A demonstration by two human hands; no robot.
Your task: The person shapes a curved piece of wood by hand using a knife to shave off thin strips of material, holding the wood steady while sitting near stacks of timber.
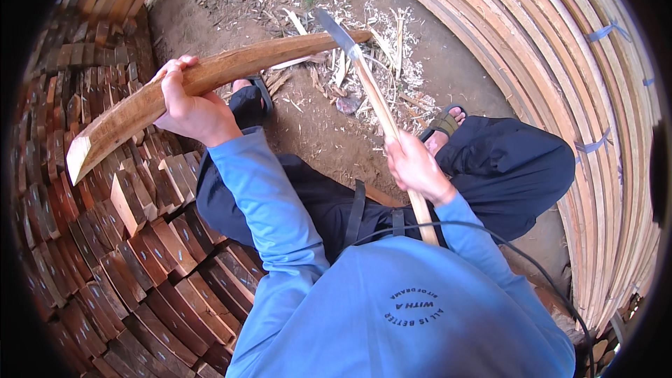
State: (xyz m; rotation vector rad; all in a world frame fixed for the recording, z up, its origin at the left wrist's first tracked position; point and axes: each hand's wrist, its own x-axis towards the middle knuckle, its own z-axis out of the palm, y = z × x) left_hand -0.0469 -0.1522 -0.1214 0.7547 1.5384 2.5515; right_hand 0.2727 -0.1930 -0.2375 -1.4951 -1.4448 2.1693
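My left hand [192, 101] is closed round a long, roughly squared piece of wood [259, 56], gripping it toward its near left end. That end has a pale cut face; the far end tapers down toward the ground. My right hand [418, 166] grips the long pale wooden handle of a knife [374, 92]. The handle's butt runs back toward my waist. Its grey metal blade [334, 30] lies over the wood's far end in this view; I cannot tell whether it touches.
Stacked short brown wood blocks [168, 238] rise on the left. Long bent planks [560, 63], tied with bluish strips, curve along the right. Pale shavings [399, 63] litter the dirt ground [308, 133] between my sandalled feet. A black cable [532, 262] crosses my right arm.
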